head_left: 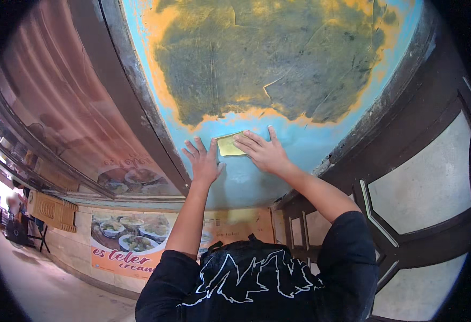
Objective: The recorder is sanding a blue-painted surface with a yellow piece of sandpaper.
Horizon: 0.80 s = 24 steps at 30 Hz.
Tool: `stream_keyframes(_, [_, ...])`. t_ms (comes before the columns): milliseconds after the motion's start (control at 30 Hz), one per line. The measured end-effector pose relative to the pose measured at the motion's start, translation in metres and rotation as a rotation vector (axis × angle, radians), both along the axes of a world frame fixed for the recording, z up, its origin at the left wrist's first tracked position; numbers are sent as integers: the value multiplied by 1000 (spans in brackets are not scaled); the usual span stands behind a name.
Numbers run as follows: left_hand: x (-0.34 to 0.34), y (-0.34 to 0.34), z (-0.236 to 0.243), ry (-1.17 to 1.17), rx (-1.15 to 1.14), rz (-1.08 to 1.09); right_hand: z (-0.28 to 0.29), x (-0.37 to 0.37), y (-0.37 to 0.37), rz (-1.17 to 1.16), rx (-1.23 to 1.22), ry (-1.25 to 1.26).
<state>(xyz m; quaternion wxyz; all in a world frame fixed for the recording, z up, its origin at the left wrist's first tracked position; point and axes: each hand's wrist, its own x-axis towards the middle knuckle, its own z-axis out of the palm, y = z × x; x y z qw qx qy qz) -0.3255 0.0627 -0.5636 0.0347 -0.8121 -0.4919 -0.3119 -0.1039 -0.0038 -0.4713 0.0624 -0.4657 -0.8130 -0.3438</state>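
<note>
Left hand (204, 161): flat, fingers spread, on blue-painted wall panel with worn yellow-green patch (278, 155). Yellow rectangular sanding pad (229, 145): between hands, against panel. Right hand (264, 152): fingers together, pressing pad. Risk: uneven pressure may let pad slip and gouge paint.

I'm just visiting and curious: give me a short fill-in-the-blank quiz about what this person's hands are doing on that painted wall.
1. The right hand presses a small ____ pad against the wall.
2. The left hand lies flat on the wall with its fingers ____.
3. Around both hands the paint is ____.

Missing words: yellow; spread; blue
</note>
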Motion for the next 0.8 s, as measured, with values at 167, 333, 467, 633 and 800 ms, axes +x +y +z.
stream_keyframes(167, [15, 6, -8, 48, 85, 47, -2, 7, 12, 57, 0, -94])
stream_keyframes(333, [24, 6, -11, 71, 200, 52, -8, -2, 15, 81, 131, -213])
stream_keyframes(467, [27, 4, -11, 104, -25, 104, -10, -18, 0, 161, -116, -167])
stream_keyframes(633, [27, 8, -21, 124, 281, 173, 1, -41, 2, 387, -156, 55])
stream_keyframes(800, [28, 8, -14, 80, 225, 117, -14, -28, 31, 312, -131, 98])
